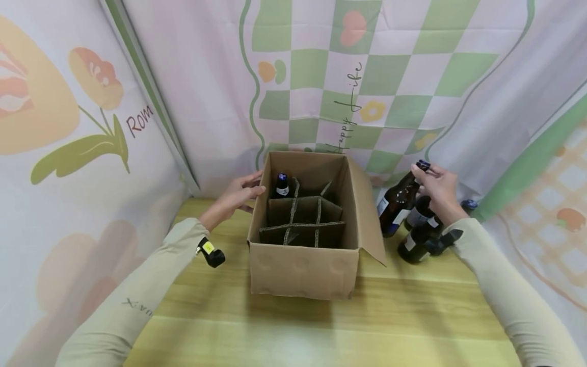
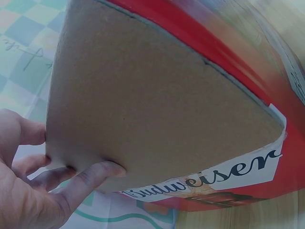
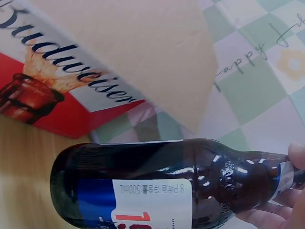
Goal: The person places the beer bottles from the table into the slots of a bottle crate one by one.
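Note:
My left hand (image 1: 237, 196) is at the left side of an open cardboard box (image 1: 302, 270). In the left wrist view its thumb lies on the brown inner face of a box flap (image 2: 157, 95), with fingers wrapping the edge. My right hand (image 1: 438, 189) grips a dark brown beer bottle (image 1: 397, 201) by its neck, right of the box. That bottle tilts, its top leaning right; the right wrist view shows its blue and white label. Inside the box, cardboard dividers (image 1: 304, 224) form compartments, and one bottle (image 1: 282, 186) stands in the back left one.
More dark bottles (image 1: 415, 247) stand on the wooden table (image 1: 293, 331) under my right hand. The box's right flap (image 1: 369, 214) hangs outward toward them. A printed curtain (image 1: 312, 71) rises close behind the box, with another patterned wall (image 1: 69, 204) at the left.

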A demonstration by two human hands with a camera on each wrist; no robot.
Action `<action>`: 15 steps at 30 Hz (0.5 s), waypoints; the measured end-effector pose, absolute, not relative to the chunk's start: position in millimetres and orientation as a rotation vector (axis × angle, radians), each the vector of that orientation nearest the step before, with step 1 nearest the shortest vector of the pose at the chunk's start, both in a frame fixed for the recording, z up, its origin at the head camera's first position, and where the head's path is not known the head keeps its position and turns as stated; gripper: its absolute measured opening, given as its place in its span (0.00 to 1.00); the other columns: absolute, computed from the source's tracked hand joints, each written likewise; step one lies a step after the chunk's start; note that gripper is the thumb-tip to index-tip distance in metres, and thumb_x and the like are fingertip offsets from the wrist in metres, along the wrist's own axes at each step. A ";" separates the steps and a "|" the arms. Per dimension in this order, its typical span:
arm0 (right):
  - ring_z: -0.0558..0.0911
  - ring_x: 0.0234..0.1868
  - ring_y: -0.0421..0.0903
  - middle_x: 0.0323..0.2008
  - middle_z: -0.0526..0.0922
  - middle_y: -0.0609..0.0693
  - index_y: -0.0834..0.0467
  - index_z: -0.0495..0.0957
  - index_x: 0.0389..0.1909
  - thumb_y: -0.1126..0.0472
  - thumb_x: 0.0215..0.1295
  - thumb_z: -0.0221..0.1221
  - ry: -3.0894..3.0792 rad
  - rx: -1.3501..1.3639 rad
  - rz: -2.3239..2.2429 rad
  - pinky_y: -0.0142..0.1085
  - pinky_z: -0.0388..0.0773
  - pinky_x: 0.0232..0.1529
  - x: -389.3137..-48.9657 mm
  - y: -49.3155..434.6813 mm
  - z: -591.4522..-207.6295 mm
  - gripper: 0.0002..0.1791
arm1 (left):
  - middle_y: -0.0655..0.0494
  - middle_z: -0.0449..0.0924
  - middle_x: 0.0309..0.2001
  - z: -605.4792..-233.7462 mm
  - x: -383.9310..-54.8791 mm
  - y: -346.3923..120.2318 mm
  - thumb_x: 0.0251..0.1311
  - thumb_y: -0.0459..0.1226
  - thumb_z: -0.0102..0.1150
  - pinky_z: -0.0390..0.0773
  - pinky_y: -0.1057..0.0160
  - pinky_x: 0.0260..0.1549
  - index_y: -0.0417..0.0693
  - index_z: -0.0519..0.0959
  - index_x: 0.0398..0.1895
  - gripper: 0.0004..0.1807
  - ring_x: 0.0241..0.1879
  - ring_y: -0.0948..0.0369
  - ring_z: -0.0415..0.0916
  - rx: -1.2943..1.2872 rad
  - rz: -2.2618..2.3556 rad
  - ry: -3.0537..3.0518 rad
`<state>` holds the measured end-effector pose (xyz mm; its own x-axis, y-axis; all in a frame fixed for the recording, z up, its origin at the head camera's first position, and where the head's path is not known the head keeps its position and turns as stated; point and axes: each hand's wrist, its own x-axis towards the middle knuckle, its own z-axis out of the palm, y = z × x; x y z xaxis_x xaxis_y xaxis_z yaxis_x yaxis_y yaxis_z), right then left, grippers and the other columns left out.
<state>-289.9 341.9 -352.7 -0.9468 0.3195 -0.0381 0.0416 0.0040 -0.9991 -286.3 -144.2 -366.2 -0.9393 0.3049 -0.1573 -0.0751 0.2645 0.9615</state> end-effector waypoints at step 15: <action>0.87 0.34 0.29 0.32 0.88 0.29 0.50 0.82 0.59 0.49 0.65 0.71 -2.186 -0.294 1.933 0.21 0.85 0.34 -282.6 343.3 -315.2 0.23 | 0.39 0.58 0.80 -366.9 -286.5 -144.6 0.76 0.39 0.56 0.89 0.62 0.33 0.58 0.53 0.85 0.38 0.67 0.40 0.72 0.233 1.721 2.239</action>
